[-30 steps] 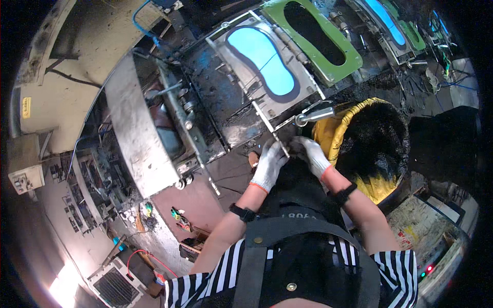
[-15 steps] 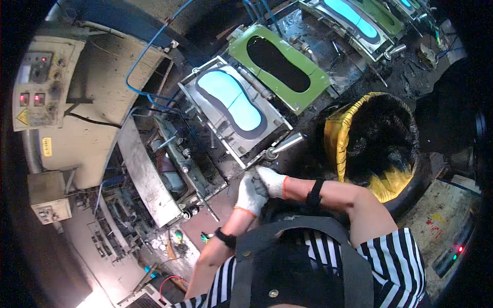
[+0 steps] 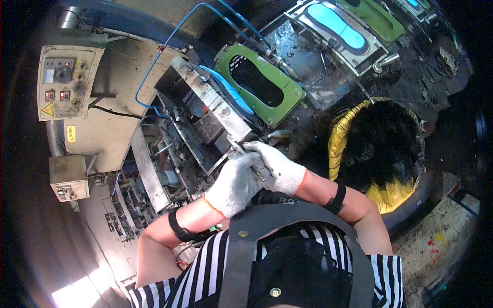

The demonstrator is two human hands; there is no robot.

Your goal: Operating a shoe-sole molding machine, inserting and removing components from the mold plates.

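Both my hands, in white knit gloves, are closed together at the near end of a tilted metal mould frame (image 3: 205,92). My left hand (image 3: 233,185) and my right hand (image 3: 280,167) grip what looks like a metal bar (image 3: 235,144); most of it is hidden by the gloves. Steeply tipped, the frame shows its edge and dark underside, and a bright blue sole-shaped insert (image 3: 231,88) is seen at a slant along its far face. Just beyond stands a green plate (image 3: 292,102) with a sole-shaped opening. A silver handle (image 3: 280,134) juts out close to my right hand.
Another frame with a blue insert (image 3: 336,24) lies at the upper right. A yellow-lined bin (image 3: 339,138) with dark contents stands to the right. Control panel (image 3: 67,82) and blue hose (image 3: 149,74) are on the left. A dirty board (image 3: 426,241) is at lower right.
The frame with the blue insert has swung up from lying flat to a steep tilt. My hands have risen with its near end, elbows spread wider, and the view has shifted.
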